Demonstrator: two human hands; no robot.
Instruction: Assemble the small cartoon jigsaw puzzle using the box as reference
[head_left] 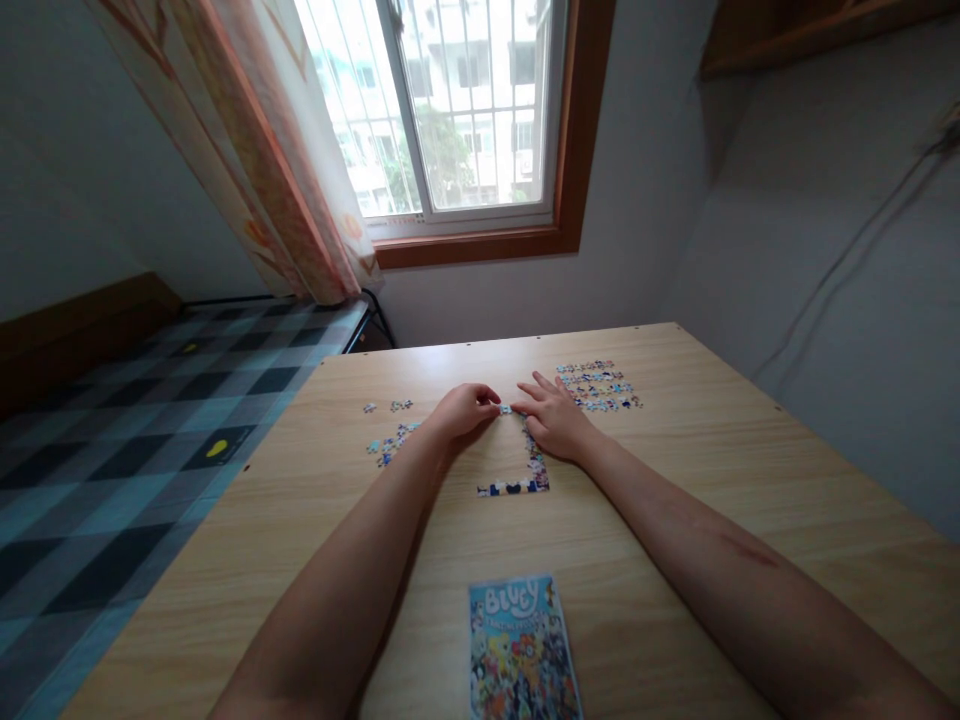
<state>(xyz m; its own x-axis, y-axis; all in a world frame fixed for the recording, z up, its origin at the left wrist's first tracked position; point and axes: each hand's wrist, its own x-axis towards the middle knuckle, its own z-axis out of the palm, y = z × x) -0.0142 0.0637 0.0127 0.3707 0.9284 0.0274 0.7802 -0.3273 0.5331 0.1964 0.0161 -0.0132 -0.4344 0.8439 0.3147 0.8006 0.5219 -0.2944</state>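
My left hand (463,409) is curled, its fingertips pinching a small puzzle piece (505,409) on the wooden table (675,500). My right hand (553,415) lies beside it, fingers stretched out and resting on the table by the top of the joined puzzle edge (534,470), an L-shaped strip running down and then left. Both hands meet at the strip's upper end.
Sorted loose pieces (598,386) lie in rows to the right of my hands, more loose pieces (390,440) to the left. A colourful puzzle picture card (521,645) lies near the front edge. A bed with a checked cover (112,450) stands to the left, with a window (450,110) and curtain (262,150) behind.
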